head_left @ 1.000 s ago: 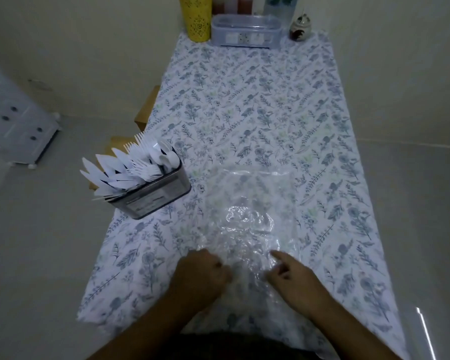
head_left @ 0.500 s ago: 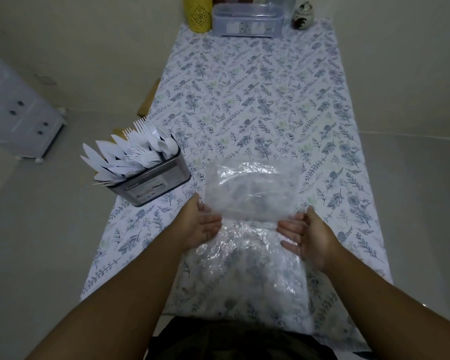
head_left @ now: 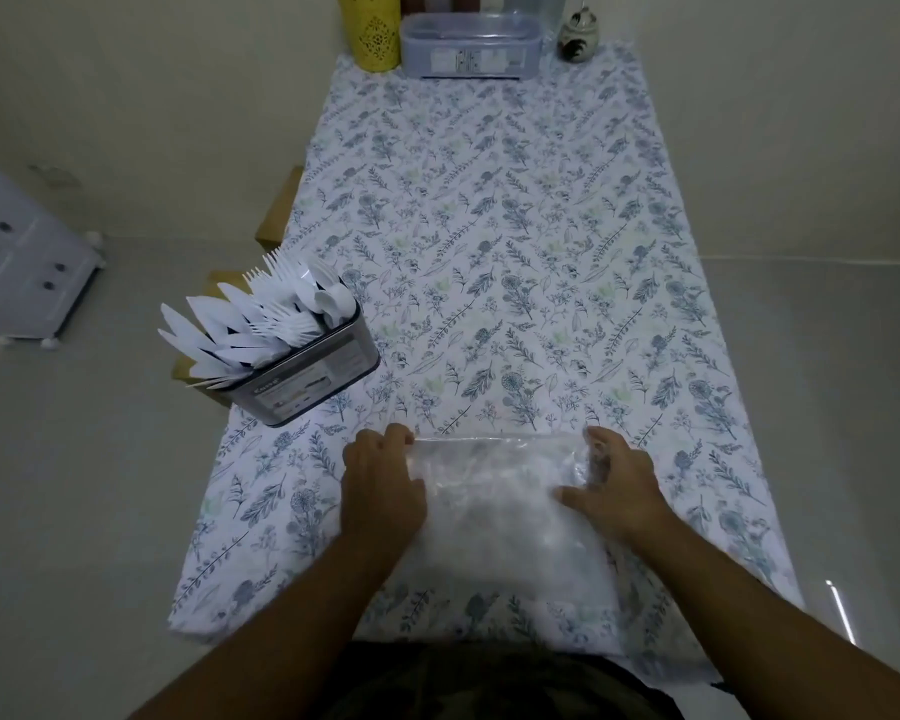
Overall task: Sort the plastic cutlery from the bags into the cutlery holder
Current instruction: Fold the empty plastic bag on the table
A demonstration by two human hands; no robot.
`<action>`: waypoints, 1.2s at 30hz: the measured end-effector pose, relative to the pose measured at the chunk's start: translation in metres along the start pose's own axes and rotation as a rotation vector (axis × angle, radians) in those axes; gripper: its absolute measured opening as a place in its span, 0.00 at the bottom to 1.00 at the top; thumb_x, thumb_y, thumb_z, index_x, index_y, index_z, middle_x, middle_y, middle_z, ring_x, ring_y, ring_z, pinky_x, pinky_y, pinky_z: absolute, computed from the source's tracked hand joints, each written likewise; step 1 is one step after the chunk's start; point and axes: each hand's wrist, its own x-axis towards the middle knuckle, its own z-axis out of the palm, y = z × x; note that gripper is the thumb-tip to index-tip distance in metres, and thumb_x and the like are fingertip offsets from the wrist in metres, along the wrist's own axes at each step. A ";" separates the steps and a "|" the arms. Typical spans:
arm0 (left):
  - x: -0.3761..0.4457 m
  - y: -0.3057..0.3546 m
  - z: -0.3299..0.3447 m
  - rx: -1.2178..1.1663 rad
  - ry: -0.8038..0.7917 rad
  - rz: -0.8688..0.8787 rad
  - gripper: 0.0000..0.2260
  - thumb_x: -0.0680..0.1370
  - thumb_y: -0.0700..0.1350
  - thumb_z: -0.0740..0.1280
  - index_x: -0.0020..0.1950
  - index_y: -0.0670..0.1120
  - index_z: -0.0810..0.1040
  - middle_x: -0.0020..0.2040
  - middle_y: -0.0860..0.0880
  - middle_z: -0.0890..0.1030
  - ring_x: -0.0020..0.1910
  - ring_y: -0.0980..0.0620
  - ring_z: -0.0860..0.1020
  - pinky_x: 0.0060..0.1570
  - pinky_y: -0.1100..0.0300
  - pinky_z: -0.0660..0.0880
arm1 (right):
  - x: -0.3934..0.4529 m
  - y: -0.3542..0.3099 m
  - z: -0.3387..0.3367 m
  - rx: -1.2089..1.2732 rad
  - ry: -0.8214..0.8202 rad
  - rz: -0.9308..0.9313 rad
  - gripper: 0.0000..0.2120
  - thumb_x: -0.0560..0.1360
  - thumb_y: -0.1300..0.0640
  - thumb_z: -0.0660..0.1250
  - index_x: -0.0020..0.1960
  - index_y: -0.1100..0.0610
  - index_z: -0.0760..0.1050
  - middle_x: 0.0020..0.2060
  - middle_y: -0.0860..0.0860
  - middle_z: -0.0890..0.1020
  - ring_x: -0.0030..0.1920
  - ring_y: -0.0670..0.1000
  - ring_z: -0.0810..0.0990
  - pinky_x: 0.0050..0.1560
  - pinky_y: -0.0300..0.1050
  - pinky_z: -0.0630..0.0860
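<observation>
**Clear plastic bag held flat at the near end of the table**

Clear plastic, crinkled and folded over on itself, lies on the floral cloth of the table point(head_left: 489, 210) close to the person's body: this is the bag point(head_left: 494, 506). No cutlery can be made out inside it. The left hand point(head_left: 380, 491) sits at the bag's left edge, fingers curled down over the far left corner, its grip closed on the plastic there. The right hand point(head_left: 611, 485) lies at the right edge; its fingers are partly under or behind the film near the far right corner and the thumb presses on top, so its grip also has hold of the bag.

To the left, near the table's left edge and well apart from the bag, stands the cutlery holder point(head_left: 313, 379), a dark metal box with a label on its side. White plastic forks, spoons and knives point(head_left: 261, 324) fill it, handles down, leaning out to the left.

At the far end of the table stand a yellow vase point(head_left: 372, 31), a clear lidded box point(head_left: 471, 44) and a small jar point(head_left: 575, 36).
</observation>
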 end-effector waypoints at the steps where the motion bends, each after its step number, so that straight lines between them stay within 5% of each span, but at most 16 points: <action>1: -0.007 0.007 -0.001 0.038 0.053 0.008 0.20 0.70 0.41 0.72 0.60 0.51 0.72 0.56 0.48 0.71 0.56 0.49 0.69 0.50 0.60 0.71 | -0.005 -0.006 0.005 0.052 0.030 0.059 0.48 0.61 0.48 0.85 0.75 0.49 0.66 0.65 0.57 0.75 0.58 0.57 0.80 0.58 0.50 0.80; 3: -0.021 0.018 -0.004 0.056 0.141 0.111 0.22 0.68 0.37 0.72 0.61 0.50 0.75 0.58 0.45 0.71 0.57 0.47 0.70 0.54 0.56 0.74 | -0.016 -0.014 0.013 0.127 0.048 0.182 0.47 0.64 0.53 0.84 0.76 0.52 0.63 0.66 0.57 0.76 0.61 0.58 0.80 0.58 0.52 0.81; 6: -0.034 0.019 -0.004 0.078 0.192 0.290 0.23 0.69 0.36 0.70 0.63 0.48 0.78 0.67 0.39 0.68 0.66 0.39 0.68 0.63 0.42 0.72 | -0.033 -0.021 0.015 0.296 0.074 0.349 0.33 0.67 0.59 0.82 0.67 0.57 0.68 0.57 0.56 0.77 0.52 0.57 0.81 0.50 0.53 0.82; 10: -0.028 0.009 -0.007 0.043 -0.177 0.185 0.29 0.75 0.62 0.60 0.74 0.53 0.67 0.80 0.42 0.49 0.79 0.41 0.47 0.75 0.42 0.49 | -0.054 -0.022 0.014 0.535 0.090 0.489 0.07 0.73 0.61 0.77 0.45 0.62 0.80 0.41 0.59 0.83 0.36 0.54 0.80 0.37 0.44 0.78; 12: -0.030 0.006 -0.001 0.104 -0.223 0.291 0.33 0.73 0.63 0.64 0.75 0.54 0.61 0.79 0.44 0.50 0.77 0.41 0.50 0.74 0.43 0.53 | -0.065 -0.026 0.019 0.570 0.126 0.454 0.07 0.76 0.57 0.73 0.43 0.59 0.77 0.39 0.56 0.80 0.36 0.53 0.76 0.36 0.43 0.74; 14: -0.033 0.009 0.007 0.053 -0.224 0.457 0.31 0.70 0.53 0.71 0.72 0.55 0.65 0.71 0.47 0.61 0.71 0.43 0.62 0.68 0.46 0.62 | -0.073 -0.027 0.026 0.533 0.175 0.416 0.08 0.78 0.54 0.67 0.45 0.57 0.71 0.40 0.55 0.73 0.38 0.52 0.72 0.37 0.45 0.71; 17: -0.042 0.029 0.027 -0.013 -0.289 0.631 0.32 0.67 0.38 0.70 0.69 0.56 0.69 0.61 0.50 0.70 0.60 0.46 0.71 0.57 0.52 0.68 | -0.088 -0.025 0.027 0.565 0.120 0.396 0.10 0.78 0.54 0.67 0.55 0.57 0.70 0.47 0.57 0.79 0.45 0.57 0.80 0.43 0.52 0.78; 20: -0.054 0.062 0.042 0.018 -0.404 0.658 0.30 0.73 0.49 0.65 0.75 0.57 0.64 0.69 0.50 0.69 0.69 0.47 0.66 0.65 0.50 0.64 | -0.107 -0.010 0.014 0.617 0.042 0.356 0.16 0.74 0.64 0.66 0.55 0.45 0.73 0.54 0.56 0.81 0.54 0.58 0.83 0.47 0.53 0.81; 23: -0.066 0.108 0.057 0.053 -0.478 0.678 0.31 0.76 0.55 0.61 0.79 0.57 0.57 0.77 0.52 0.63 0.75 0.48 0.58 0.71 0.49 0.56 | -0.121 0.017 -0.013 0.647 0.085 0.307 0.22 0.75 0.67 0.64 0.58 0.41 0.72 0.55 0.52 0.80 0.50 0.52 0.81 0.37 0.43 0.75; 26: -0.077 0.166 0.076 0.173 -0.518 0.789 0.32 0.78 0.54 0.61 0.80 0.58 0.52 0.79 0.55 0.58 0.74 0.48 0.57 0.69 0.50 0.58 | -0.131 0.062 -0.048 0.712 0.206 0.280 0.25 0.77 0.68 0.66 0.65 0.44 0.72 0.57 0.49 0.81 0.50 0.48 0.80 0.41 0.39 0.76; 30: -0.099 0.257 0.117 0.086 -0.564 0.956 0.29 0.79 0.51 0.63 0.79 0.58 0.57 0.77 0.52 0.62 0.72 0.49 0.62 0.71 0.56 0.59 | -0.156 0.130 -0.097 0.867 0.496 0.230 0.19 0.77 0.69 0.68 0.58 0.46 0.76 0.58 0.53 0.84 0.53 0.49 0.83 0.58 0.51 0.80; 33: -0.124 0.331 0.147 -0.099 -0.702 1.024 0.25 0.80 0.48 0.64 0.77 0.56 0.64 0.67 0.49 0.71 0.64 0.52 0.68 0.68 0.60 0.66 | -0.174 0.179 -0.128 0.948 0.705 0.294 0.11 0.80 0.59 0.69 0.57 0.45 0.81 0.52 0.47 0.86 0.53 0.51 0.85 0.56 0.57 0.83; 36: -0.150 0.389 0.174 -0.220 -0.809 0.967 0.20 0.82 0.46 0.62 0.74 0.52 0.69 0.64 0.49 0.78 0.61 0.53 0.74 0.65 0.62 0.69 | -0.184 0.221 -0.154 0.950 0.855 0.323 0.09 0.81 0.56 0.68 0.58 0.46 0.83 0.53 0.45 0.86 0.55 0.49 0.84 0.57 0.50 0.83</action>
